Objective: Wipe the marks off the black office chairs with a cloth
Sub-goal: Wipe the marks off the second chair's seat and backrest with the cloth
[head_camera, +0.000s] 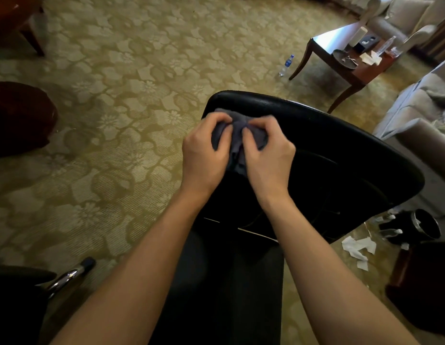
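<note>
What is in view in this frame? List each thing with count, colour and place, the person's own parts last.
cloth: one, grey-blue, bunched over the chair back's top left part
office chair: one, black, centre, seen from behind
second chair: one, black with chrome arm, bottom left, partly in view
carpet: one, olive with floral pattern, whole floor
side table: one, dark wood, upper right, cluttered
water bottle: one, clear with blue label, on the carpet by the table
bin: one, black, lower right
paper scraps: several, white, on the floor beside the bin
sofa: one, grey, right edge
left hand: one, grips the cloth
right hand: one, grips the cloth
</note>
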The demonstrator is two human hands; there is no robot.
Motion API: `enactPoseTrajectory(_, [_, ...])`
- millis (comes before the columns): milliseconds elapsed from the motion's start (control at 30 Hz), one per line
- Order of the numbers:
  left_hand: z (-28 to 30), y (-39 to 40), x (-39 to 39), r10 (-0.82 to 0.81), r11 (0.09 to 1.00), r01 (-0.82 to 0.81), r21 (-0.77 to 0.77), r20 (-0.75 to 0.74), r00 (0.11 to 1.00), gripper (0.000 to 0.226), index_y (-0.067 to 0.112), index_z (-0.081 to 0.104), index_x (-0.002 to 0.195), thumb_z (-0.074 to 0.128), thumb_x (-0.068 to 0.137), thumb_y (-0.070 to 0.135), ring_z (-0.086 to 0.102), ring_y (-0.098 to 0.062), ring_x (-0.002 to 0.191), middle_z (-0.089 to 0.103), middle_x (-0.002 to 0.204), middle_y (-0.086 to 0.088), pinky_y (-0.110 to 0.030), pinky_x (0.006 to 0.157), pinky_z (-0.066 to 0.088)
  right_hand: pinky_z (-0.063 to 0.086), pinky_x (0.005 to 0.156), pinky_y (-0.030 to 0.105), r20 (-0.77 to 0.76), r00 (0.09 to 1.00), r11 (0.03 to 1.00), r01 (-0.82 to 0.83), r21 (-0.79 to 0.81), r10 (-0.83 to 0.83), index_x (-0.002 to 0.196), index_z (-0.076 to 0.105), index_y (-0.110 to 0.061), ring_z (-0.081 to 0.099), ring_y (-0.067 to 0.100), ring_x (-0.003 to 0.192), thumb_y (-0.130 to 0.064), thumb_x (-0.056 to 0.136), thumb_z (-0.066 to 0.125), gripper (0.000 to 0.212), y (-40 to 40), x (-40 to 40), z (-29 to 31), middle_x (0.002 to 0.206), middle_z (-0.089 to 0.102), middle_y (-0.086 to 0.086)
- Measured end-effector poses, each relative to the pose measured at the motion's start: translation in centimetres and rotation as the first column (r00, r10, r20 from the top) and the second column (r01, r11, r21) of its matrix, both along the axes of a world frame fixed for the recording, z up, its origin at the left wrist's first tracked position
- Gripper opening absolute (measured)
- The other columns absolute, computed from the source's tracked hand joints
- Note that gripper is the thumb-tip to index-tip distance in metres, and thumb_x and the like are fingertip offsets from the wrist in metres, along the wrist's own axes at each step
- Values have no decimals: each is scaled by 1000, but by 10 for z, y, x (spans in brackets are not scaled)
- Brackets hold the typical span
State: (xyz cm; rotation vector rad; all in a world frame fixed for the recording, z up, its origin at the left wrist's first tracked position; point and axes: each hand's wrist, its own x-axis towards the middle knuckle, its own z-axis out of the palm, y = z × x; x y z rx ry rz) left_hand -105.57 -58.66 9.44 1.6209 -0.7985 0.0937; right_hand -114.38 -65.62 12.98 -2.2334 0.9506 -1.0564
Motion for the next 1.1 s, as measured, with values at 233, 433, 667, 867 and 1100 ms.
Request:
enactPoseTrajectory(233, [-49, -7, -11, 28, 976, -12, 215, -70, 997, 4, 12, 66, 94, 63, 91, 13, 60, -12, 73, 69, 83, 2, -18, 66, 38, 50, 75, 28, -190, 977, 979, 126, 158, -96, 100, 65, -16, 68, 19, 86, -18, 92, 63, 9, 5, -1, -50, 92, 71, 1])
enactPoseTrajectory(433, [-86, 12, -30, 9, 921, 63, 384, -181, 983, 4, 17, 63, 92, 62, 91, 13, 61, -14, 72, 66, 79, 6, -25, 64, 42, 52, 75, 29, -328, 941, 896, 212, 390, -80, 99, 63, -20, 66, 17, 90, -19, 94, 60, 6, 18, -18, -82, 93, 68, 0])
enactPoseTrajectory(667, [-59, 18, -34, -33, 953, 88, 289, -188, 982, 8, 17, 68, 97, 64, 91, 13, 63, -10, 77, 68, 85, 7, -15, 69, 39, 49, 72, 23, -214, 974, 908, 154, 390, -74, 93, 66, -21, 62, 7, 78, -21, 91, 64, 3, 15, -27, -59, 81, 66, -7])
enactPoseTrajectory(867, [-1, -16, -30, -62, 996, 72, 57, -148, 987, 12, 14, 70, 102, 68, 90, 16, 63, -3, 80, 70, 89, 8, -17, 75, 48, 38, 68, 6, 66, 984, 973, 150, 177, -163, 91, 67, -13, 57, -6, 72, -15, 89, 66, 4, -9, -27, -6, 78, 63, -12])
enactPoseTrajectory(1100, [-68, -13, -48, -8, 911, 105, 398, -238, 971, 15, 17, 75, 101, 65, 90, 14, 68, -16, 85, 74, 91, 2, -19, 75, 44, 51, 77, 30, -305, 941, 879, 265, 396, -146, 94, 61, -20, 65, 19, 89, -19, 93, 61, 2, -8, -40, -76, 92, 67, 0])
